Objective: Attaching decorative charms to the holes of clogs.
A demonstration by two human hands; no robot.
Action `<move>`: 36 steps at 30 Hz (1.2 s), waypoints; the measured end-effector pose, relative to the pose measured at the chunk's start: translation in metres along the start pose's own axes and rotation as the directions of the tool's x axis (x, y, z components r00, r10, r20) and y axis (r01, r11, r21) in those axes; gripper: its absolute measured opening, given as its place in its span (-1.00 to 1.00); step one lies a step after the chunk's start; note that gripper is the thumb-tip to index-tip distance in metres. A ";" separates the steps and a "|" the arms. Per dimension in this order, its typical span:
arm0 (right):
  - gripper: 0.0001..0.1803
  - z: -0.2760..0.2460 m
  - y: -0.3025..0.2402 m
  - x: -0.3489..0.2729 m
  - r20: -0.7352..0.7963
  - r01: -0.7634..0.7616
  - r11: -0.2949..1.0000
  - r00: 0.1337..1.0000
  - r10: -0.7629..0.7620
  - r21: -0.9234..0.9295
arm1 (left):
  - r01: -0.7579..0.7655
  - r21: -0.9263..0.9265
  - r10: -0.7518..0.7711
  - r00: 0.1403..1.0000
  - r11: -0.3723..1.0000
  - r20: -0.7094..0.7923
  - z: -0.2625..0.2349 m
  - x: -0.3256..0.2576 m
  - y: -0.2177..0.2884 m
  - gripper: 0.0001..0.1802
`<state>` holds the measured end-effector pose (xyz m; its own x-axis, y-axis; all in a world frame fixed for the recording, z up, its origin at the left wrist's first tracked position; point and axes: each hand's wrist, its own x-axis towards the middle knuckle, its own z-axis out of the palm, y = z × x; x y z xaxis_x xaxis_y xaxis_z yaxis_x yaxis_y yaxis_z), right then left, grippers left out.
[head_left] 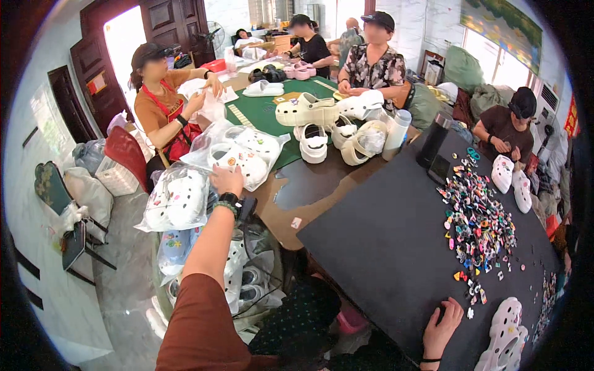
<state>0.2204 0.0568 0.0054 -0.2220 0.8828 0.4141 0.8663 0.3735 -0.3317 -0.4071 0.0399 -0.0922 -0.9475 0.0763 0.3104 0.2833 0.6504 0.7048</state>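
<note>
Nearest me, my right hand (442, 321) rests flat and unclenched on the black tabletop (383, 247); my left hand (228, 180) grips a clear plastic bag of white clogs (241, 157), best lifted by its gathered top.

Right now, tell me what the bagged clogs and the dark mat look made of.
Bagged clogs: likely soft moulded foam, matte white, thick and rounded, inside clear glossy plastic film that glints and crumples under the left hand.
Dark mat: probably felt or fabric, flat matte black, no shine.
</note>
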 end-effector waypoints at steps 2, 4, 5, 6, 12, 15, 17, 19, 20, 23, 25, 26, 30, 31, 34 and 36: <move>-0.80 0.015 0.019 -0.001 0.004 0.078 0.996 0.997 -0.079 0.038 | 0.097 0.003 -0.097 0.983 0.995 0.154 -0.007 0.065 -0.078 0.17; -0.80 0.019 0.026 -0.002 0.002 0.061 0.998 0.998 -0.061 -0.002 | 0.456 -0.569 -0.350 0.890 0.685 0.292 0.038 0.064 -0.080 0.21; -0.79 0.020 0.028 -0.003 0.005 0.066 0.998 0.998 -0.067 0.015 | 0.441 -0.573 -0.351 0.897 0.690 0.268 0.032 0.080 -0.098 0.21; -0.78 0.027 0.029 -0.001 0.003 0.100 0.990 0.995 -0.101 0.101 | 0.472 -0.557 -0.347 0.881 0.683 0.321 -0.004 0.115 -0.132 0.17; -0.76 0.032 0.063 -0.010 -0.014 0.036 0.999 0.999 -0.037 -0.023 | 0.565 -0.702 -0.314 0.825 0.434 0.470 0.060 0.079 -0.088 0.25; -0.76 0.024 0.058 -0.015 -0.042 -0.019 0.998 0.999 0.017 -0.067 | 0.679 -0.499 -0.443 0.732 0.538 0.518 0.084 0.070 -0.081 0.35; -0.75 0.028 0.050 -0.006 -0.018 0.029 0.999 0.999 -0.029 0.041 | 0.576 -0.626 -0.376 0.818 0.526 0.436 0.043 0.130 -0.129 0.40; -0.75 0.025 0.047 -0.007 -0.022 0.003 0.999 1.000 -0.003 0.034 | 0.562 -0.663 -0.308 0.827 0.495 0.470 0.059 0.127 -0.134 0.41; -0.73 0.025 0.048 -0.005 -0.022 0.004 0.998 1.000 -0.003 0.059 | 0.602 -0.647 -0.296 0.796 0.468 0.527 0.045 0.137 -0.140 0.35; -0.71 0.020 0.050 -0.011 -0.030 -0.038 0.999 0.999 0.037 -0.038 | 0.590 -0.757 -0.072 0.799 0.279 0.597 0.081 0.074 -0.090 0.02; -0.67 0.021 0.052 -0.012 0.011 0.001 1.000 1.000 -0.001 -0.016 | 0.623 -0.592 -0.097 0.727 0.512 0.680 0.037 0.093 -0.084 -0.26; -0.69 0.021 0.052 -0.012 -0.001 0.000 1.000 1.000 0.000 0.001 | 0.673 -0.498 -0.192 0.680 0.547 0.707 0.026 0.096 -0.081 -0.43; -0.75 0.022 0.051 -0.013 -0.044 -0.001 1.000 0.999 0.000 -0.017 | 0.693 -0.721 -0.015 0.721 -0.024 0.693 0.060 0.056 -0.052 -0.54; -0.75 0.017 0.056 -0.018 -0.071 -0.015 0.997 0.997 0.010 -0.072 | 0.791 -0.562 -0.054 0.589 0.241 0.806 0.064 0.038 -0.042 -0.70; -0.75 0.026 0.059 -0.004 -0.133 0.087 0.989 0.989 -0.071 0.119 | 0.981 -0.192 0.378 0.166 0.031 0.911 -0.008 0.173 -0.139 -0.74; -0.75 0.032 0.057 -0.003 -0.108 0.068 0.996 0.992 -0.062 0.054 | 0.790 -0.557 0.106 0.550 0.255 0.829 0.086 0.117 -0.124 -0.66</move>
